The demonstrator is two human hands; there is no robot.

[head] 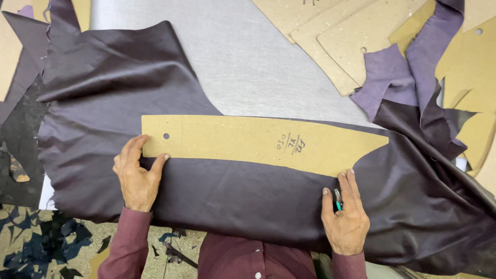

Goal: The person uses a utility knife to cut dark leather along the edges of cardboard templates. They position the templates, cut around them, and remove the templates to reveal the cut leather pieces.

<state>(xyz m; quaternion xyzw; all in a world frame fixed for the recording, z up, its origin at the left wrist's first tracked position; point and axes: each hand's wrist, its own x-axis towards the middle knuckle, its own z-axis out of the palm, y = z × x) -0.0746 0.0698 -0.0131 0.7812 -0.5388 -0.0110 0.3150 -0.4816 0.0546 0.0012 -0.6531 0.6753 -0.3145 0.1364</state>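
The long tan cardboard pattern [253, 140] lies flat on dark purple leather [248, 196]; it looks stiff and light, best pinned near its ends. Left hand [137, 175] presses it, fingers spread; right hand [345, 217] touches its lower edge, pinching a small teal-handled tool [338, 199], on the grey worktop [248, 57].

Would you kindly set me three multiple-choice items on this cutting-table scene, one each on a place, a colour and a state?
1. Where does the long cardboard pattern lie?
A. On the dark hide
B. On the floor
C. Inside a box

2. What colour is the hide?
A. White
B. Dark purple
C. Bright green

3. What is the left hand doing?
A. Hanging in the air
B. Pressing the pattern's end with its fingers
C. Gripping scissors

Answers: 1 A, the pattern rests flat on the hide. 2 B, the leather looks dark purple. 3 B, its fingers lie on the pattern's left end, while the right hand holds a small teal-handled tool.
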